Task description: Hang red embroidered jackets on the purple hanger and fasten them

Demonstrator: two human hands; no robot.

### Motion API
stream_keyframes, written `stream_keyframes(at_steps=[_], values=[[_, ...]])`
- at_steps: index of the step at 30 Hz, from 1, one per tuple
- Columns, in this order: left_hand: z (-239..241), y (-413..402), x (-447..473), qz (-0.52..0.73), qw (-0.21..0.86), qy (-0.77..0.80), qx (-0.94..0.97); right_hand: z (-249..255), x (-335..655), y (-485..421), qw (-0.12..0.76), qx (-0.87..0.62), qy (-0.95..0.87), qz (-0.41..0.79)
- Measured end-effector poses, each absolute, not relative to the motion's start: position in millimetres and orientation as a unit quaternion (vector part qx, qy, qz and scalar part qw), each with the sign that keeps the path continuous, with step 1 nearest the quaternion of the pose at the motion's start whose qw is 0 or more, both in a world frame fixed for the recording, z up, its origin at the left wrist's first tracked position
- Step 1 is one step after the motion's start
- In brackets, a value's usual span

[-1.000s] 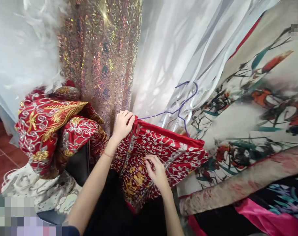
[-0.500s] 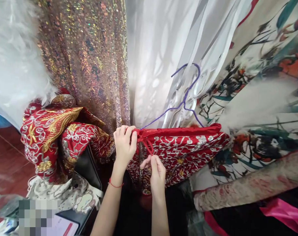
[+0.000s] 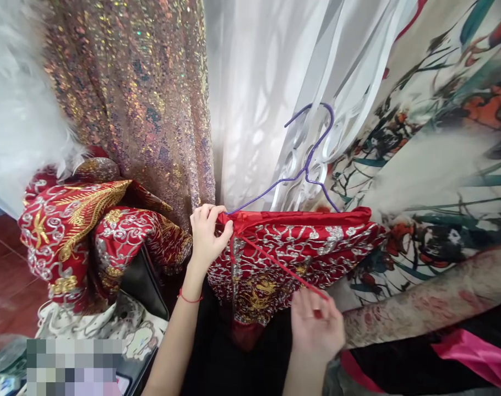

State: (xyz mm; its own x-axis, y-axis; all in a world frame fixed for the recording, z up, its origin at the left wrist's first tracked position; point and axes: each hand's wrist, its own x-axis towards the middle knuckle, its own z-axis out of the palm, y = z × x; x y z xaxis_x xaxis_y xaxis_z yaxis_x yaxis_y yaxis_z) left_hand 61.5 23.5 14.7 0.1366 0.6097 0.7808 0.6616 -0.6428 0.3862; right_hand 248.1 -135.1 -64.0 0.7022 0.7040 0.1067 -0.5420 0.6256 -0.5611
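Note:
A red skirt [image 3: 300, 247] with silver and gold embroidery hangs across the middle, its plain red waistband along a purple hanger [image 3: 306, 168]. My left hand [image 3: 209, 231] is closed on the left end of the waistband, fingers over the top edge and thumb in front. From beside that thumb a thin red drawstring [image 3: 279, 264] runs taut, down and to the right. Its far end is in my right hand [image 3: 319, 322], which is curled around it and slightly blurred. Part of the cord is hidden in the palm.
On the left, a matching red embroidered garment [image 3: 126, 231] lies over a black surface. Behind hang a sequined cloth [image 3: 130, 82] and a white curtain [image 3: 250, 110]. Floral fabric [image 3: 432, 236] fills the right, with a rolled patterned cloth [image 3: 399, 302] below it. A spotted white bag [image 3: 81, 322] sits lower left.
My right hand has moved right and down, drawing the red drawstring out straight. The loop that hung by the waistband is gone. My left hand stays at the waistband.

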Motion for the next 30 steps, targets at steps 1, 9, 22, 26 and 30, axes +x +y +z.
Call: stream_keyframes(at_steps=[1, 9, 22, 26, 30], values=[[14.6, 24.2, 62.6, -0.500, 0.025, -0.423, -0.756, -67.7, 258.8, -136.1, 0.903, -0.235, -0.130, 0.336], [12.2, 21.1, 62.7, -0.500, 0.004, -0.429, -0.752, -119.5, 275.8, -114.9, 0.800, -0.428, -0.155, 0.390], [18.9, 5.0, 41.4, -0.434, -0.045, -0.389, -0.811, -54.1, 199.5, -87.2, 0.660, -0.576, -0.458, 0.153], [21.5, 0.3, 36.6, -0.426, -0.061, -0.374, -0.821, -8.1, 168.8, -60.9, 0.681, -0.495, -0.455, 0.290], [20.4, -3.4, 35.8, -0.426, -0.064, -0.384, -0.817, 3.1, 160.2, -58.1, 0.717, -0.407, -0.383, 0.417]])
